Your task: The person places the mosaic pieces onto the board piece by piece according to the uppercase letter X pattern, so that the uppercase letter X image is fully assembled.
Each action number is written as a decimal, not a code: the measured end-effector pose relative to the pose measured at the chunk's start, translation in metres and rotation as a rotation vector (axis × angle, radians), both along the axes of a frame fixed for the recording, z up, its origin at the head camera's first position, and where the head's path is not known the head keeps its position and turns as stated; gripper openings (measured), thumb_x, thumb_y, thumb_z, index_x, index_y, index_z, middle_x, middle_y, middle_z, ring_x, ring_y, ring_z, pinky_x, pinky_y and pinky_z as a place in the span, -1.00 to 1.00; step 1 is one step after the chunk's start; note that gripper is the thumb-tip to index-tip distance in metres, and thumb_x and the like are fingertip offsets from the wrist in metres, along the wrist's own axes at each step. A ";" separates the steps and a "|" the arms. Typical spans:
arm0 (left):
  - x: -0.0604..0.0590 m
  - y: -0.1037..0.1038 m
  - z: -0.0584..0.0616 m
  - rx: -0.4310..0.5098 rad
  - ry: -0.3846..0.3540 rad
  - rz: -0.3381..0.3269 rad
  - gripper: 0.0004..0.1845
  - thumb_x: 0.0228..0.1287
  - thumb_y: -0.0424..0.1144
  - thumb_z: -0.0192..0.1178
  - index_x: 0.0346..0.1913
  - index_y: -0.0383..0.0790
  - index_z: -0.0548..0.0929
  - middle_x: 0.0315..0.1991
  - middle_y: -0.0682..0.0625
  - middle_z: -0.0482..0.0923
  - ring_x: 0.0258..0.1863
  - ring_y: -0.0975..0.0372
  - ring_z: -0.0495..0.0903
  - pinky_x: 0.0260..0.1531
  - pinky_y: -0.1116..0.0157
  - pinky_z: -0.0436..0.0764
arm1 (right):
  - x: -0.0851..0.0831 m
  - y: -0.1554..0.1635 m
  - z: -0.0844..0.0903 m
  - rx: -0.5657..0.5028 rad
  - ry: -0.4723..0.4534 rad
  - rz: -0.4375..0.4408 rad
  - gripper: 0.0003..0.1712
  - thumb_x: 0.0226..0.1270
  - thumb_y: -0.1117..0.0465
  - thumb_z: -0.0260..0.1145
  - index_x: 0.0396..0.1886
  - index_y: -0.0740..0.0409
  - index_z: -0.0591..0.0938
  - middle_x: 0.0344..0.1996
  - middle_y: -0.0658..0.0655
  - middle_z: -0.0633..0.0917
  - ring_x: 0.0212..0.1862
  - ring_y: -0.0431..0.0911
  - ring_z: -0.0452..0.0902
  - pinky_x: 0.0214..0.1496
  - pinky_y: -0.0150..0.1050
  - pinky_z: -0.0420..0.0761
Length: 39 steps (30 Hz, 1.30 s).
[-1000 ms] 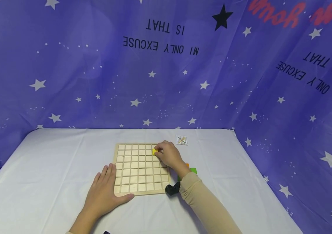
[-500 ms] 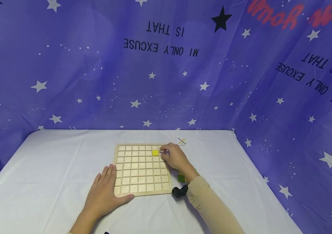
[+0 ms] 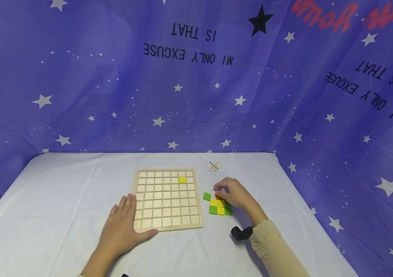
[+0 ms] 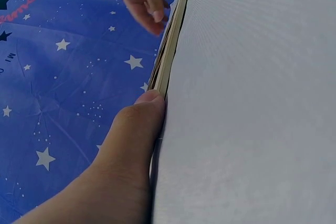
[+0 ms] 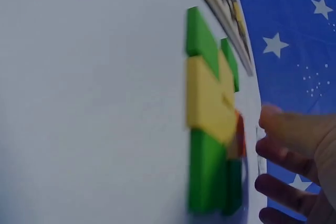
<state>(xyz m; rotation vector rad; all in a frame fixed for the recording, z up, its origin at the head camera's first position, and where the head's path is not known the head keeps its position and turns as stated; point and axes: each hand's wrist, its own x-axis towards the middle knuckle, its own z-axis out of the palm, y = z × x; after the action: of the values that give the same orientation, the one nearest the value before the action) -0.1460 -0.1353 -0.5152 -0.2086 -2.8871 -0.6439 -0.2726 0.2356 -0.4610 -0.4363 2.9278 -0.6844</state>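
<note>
A wooden grid board (image 3: 168, 229) lies on the white table, a yellow square tile (image 3: 182, 180) seated in one cell near its far right corner. My left hand (image 3: 121, 227) rests along the board's left side, fingers straight and thumb at the near edge; the left wrist view shows the thumb (image 4: 139, 124) against that edge. To the right of the board, my right hand (image 3: 236, 194) hovers over a cluster of green, yellow and orange-red tiles (image 3: 220, 211). Its fingers are spread and hold nothing in the right wrist view, close by the tiles (image 5: 210, 98), partly covering some in the head view.
A small printed card (image 3: 213, 166) with a coloured grid pattern lies beyond the tiles. One green tile (image 3: 207, 196) sits at the cluster's left, near the board. A black wrist device (image 3: 241, 233) is on the right wrist. Starry blue curtains (image 3: 168, 96) stand behind and to the right.
My right hand let go of the yellow tile in the board's cell, then moved right and nearer to me, over the tile cluster. The left hand has stayed in place.
</note>
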 end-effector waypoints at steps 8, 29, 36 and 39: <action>0.000 0.001 0.001 0.001 0.011 0.000 0.45 -0.17 0.65 0.18 0.50 -0.52 0.09 0.54 -0.37 0.06 0.53 -0.20 0.06 0.46 -0.16 0.07 | 0.016 0.006 -0.007 0.042 0.019 0.108 -0.61 0.15 -0.06 0.51 0.02 -0.23 0.76 -0.04 -0.13 0.61 0.09 -0.12 0.42 0.23 -0.03 0.50; 0.000 0.000 0.000 0.012 0.001 0.001 0.46 -0.19 0.65 0.19 0.50 -0.51 0.09 0.54 -0.35 0.06 0.54 -0.19 0.04 0.47 -0.15 0.05 | 0.014 0.007 -0.012 0.011 0.058 0.090 -0.76 0.15 0.00 0.52 -0.16 -0.23 0.77 -0.02 -0.15 0.59 0.16 -0.10 0.39 0.26 -0.04 0.48; 0.000 0.000 0.000 0.009 -0.001 0.004 0.46 -0.19 0.66 0.18 0.50 -0.51 0.09 0.54 -0.35 0.06 0.54 -0.19 0.04 0.47 -0.15 0.05 | 0.010 0.000 -0.011 -0.064 0.036 0.013 -0.83 0.21 0.11 0.49 -0.31 -0.20 0.63 -0.36 -0.16 0.58 -0.18 -0.17 0.43 -0.08 -0.20 0.49; 0.000 0.000 0.000 0.009 -0.005 0.005 0.47 -0.19 0.67 0.18 0.50 -0.51 0.09 0.54 -0.35 0.06 0.54 -0.19 0.04 0.47 -0.15 0.05 | 0.007 -0.006 -0.009 -0.100 0.049 -0.003 -0.87 0.26 0.14 0.45 -0.30 -0.18 0.64 -0.41 -0.17 0.61 -0.29 -0.19 0.46 -0.16 -0.25 0.50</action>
<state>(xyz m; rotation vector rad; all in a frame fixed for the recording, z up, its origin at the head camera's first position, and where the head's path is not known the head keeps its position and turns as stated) -0.1455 -0.1355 -0.5149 -0.1983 -2.8882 -0.6580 -0.2651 0.2292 -0.4703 -0.4645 2.9496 -0.8356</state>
